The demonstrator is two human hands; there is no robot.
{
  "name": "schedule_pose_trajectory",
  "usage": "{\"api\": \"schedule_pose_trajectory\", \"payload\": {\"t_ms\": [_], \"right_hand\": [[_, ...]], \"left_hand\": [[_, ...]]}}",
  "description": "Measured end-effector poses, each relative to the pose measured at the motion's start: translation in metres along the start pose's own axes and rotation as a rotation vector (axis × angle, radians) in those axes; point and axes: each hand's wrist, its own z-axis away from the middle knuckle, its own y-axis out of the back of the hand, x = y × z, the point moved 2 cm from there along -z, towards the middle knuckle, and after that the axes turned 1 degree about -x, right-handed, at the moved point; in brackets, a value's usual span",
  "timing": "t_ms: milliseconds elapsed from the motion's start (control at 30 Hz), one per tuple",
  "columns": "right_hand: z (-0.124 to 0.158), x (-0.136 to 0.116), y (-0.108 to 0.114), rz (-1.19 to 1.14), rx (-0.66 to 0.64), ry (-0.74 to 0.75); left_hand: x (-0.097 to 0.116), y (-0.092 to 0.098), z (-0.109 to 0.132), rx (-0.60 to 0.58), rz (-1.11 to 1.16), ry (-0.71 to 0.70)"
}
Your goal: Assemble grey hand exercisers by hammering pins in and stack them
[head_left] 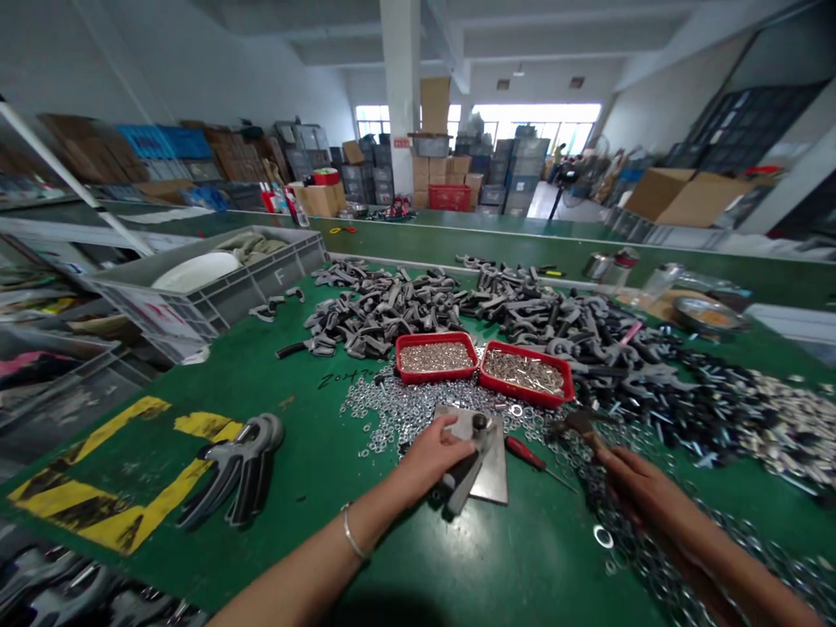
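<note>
Two hands work at the counter [280, 496], the left hand [428, 457] with fingers curled firmly over a dark metal fitting [465, 477] braced on a steel plate [497, 477], the right hand [637, 488] with fingers closed around a hammer [581, 424] beside scattered steel washers [405, 409].

From where I stand, the person's two bare forearms angle inward from the lower edge of the view, with the hands well apart. The left forearm [304, 579] runs up to a slightly bent wrist circled by a thin bangle [353, 534]. The left hand [434, 455] lies palm down, its fingers [454, 432] curving forward and over. The right forearm [728, 553] comes in from the opposite side, and the right hand [637, 489] sits lower in the view, curled into a firm, closed grip, knuckles upward and turned toward the left hand.
</note>
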Motion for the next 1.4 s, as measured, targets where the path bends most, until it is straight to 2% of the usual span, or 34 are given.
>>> {"api": "schedule_pose_trajectory", "payload": {"t_ms": [33, 100, 167, 233, 300, 333, 400, 500, 600, 667, 767, 833, 900, 1100, 1200, 1300, 1333, 1400], "right_hand": [[-0.009, 0.005, 0.010, 0.107, 0.045, 0.023], [-0.025, 0.004, 0.017, 0.336, 0.186, 0.184], [-0.032, -0.008, 0.000, 0.527, 0.289, 0.415], [-0.034, -0.023, -0.034, 0.691, 0.240, 0.533], [-0.034, -0.034, -0.067, 0.755, 0.116, 0.492], [-0.034, -0.039, -0.078, 0.768, 0.080, 0.465], [-0.035, -0.047, -0.086, 0.783, 0.066, 0.448], [-0.036, -0.063, -0.072, 0.670, 0.095, 0.453], [-0.031, -0.088, -0.067, 0.150, 0.084, 0.439], [-0.027, -0.102, -0.083, -0.236, 0.056, 0.405], [-0.027, -0.109, -0.120, -0.475, 0.044, 0.373], [-0.031, -0.105, -0.139, -0.504, 0.040, 0.367], [-0.035, -0.099, -0.147, -0.517, 0.035, 0.357], [-0.034, -0.097, -0.141, -0.485, 0.070, 0.335], [-0.030, -0.100, -0.140, -0.314, 0.112, 0.359], [-0.030, -0.111, -0.141, -0.090, 0.114, 0.415], [-0.030, -0.117, -0.141, -0.066, 0.101, 0.436], [-0.031, -0.132, -0.139, -0.160, 0.062, 0.463]], "left_hand": [[-0.003, 0.004, -0.001, 0.040, 0.012, 0.014], [-0.010, 0.012, 0.002, 0.173, -0.109, -0.050], [-0.017, 0.014, 0.009, 0.235, -0.260, -0.142], [-0.021, 0.011, 0.016, 0.208, -0.337, -0.214], [-0.021, 0.005, 0.021, 0.158, -0.381, -0.266], [-0.021, 0.002, 0.022, 0.135, -0.402, -0.279], [-0.019, -0.004, 0.023, 0.103, -0.437, -0.276], [-0.019, -0.007, 0.020, 0.093, -0.440, -0.252], [-0.021, -0.007, 0.018, 0.093, -0.420, -0.248], [-0.023, -0.007, 0.017, 0.093, -0.410, -0.249], [-0.026, -0.007, 0.017, 0.083, -0.399, -0.252], [-0.028, -0.007, 0.016, 0.074, -0.397, -0.249], [-0.029, -0.006, 0.015, 0.067, -0.396, -0.243], [-0.027, -0.005, 0.013, 0.045, -0.386, -0.229], [-0.027, -0.006, 0.014, 0.041, -0.386, -0.229], [-0.027, -0.007, 0.014, 0.047, -0.405, -0.229], [-0.027, -0.007, 0.014, 0.052, -0.419, -0.226], [-0.024, -0.008, 0.013, 0.063, -0.456, -0.214]]}}
